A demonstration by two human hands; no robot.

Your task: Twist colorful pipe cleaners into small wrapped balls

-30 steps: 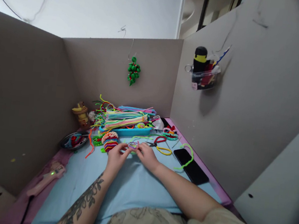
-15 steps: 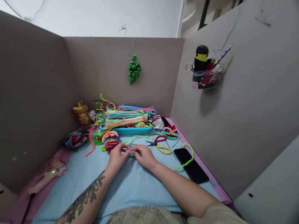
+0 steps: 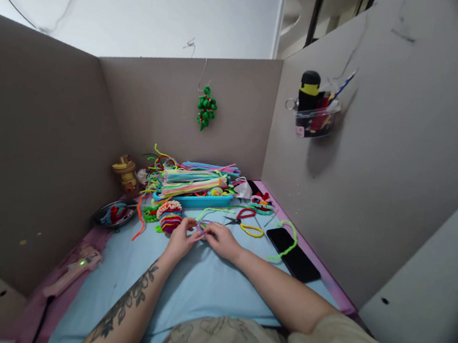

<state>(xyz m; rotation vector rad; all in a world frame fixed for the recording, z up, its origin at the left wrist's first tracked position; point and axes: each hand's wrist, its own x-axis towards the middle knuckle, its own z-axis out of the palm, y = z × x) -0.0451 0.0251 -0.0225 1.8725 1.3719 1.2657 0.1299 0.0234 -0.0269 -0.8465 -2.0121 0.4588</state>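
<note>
Over the light blue cloth [image 3: 203, 279], my left hand [image 3: 180, 239] and my right hand [image 3: 223, 240] meet at a small purple pipe cleaner piece [image 3: 201, 225]. Both hands are closed, pinching it between thumbs and fingertips. A little green shows by the right fingertips, too small to make out. Left of my left hand stands a striped, many-coloured bundle of pipe cleaner work [image 3: 170, 219]. Scissors [image 3: 251, 231] with one red and one yellow handle lie open beyond my right hand.
A blue tray [image 3: 204, 201] heaped with pipe cleaners [image 3: 194, 181] stands at the back. To the right is a phone [image 3: 297, 260] with a bent green pipe cleaner [image 3: 293, 240] across it. A dark bowl [image 3: 100, 217] and a pink glue gun [image 3: 74, 272] are at left.
My left hand has turned slightly, its fingers lifting a little away from the right ones. More of the purple piece shows between the hands.
</note>
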